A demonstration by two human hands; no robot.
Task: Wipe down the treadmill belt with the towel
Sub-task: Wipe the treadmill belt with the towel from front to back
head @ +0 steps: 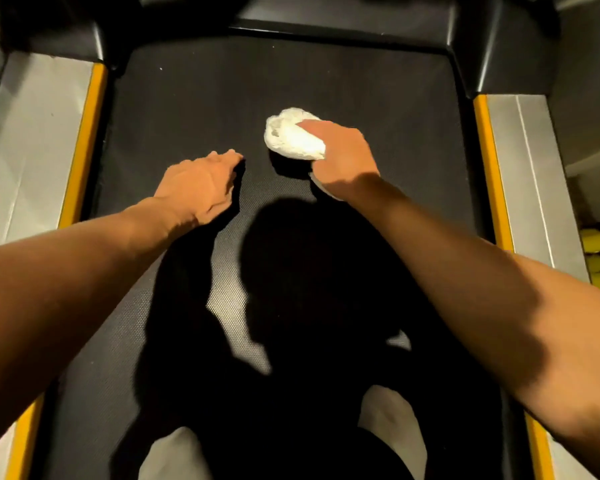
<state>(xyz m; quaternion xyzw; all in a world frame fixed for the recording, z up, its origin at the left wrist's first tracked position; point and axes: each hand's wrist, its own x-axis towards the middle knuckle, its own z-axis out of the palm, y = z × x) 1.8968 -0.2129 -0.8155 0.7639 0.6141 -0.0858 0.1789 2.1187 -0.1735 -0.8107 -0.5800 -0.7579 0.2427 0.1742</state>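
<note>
- The person kneels on the treadmill belt, both bare arms stretched forward over it.
- Right hand: clamped on a bunched white towel, fingers curled over its near edge, pressing it down onto the belt a little right of centre, toward the front end.
- The towel is crumpled into a ball and brightly lit; a small part of it shows under the heel of the hand.
- Left hand: holds nothing. It is set palm down on the belt with fingers together, tips touching the surface, to the left of the towel and clear of it.
- A yellow strip and a grey side rail border the belt on each side; a black hood closes the front.
- The person's shadow falls across the near half of the belt.
- A few pale specks show on the belt near the front.
</note>
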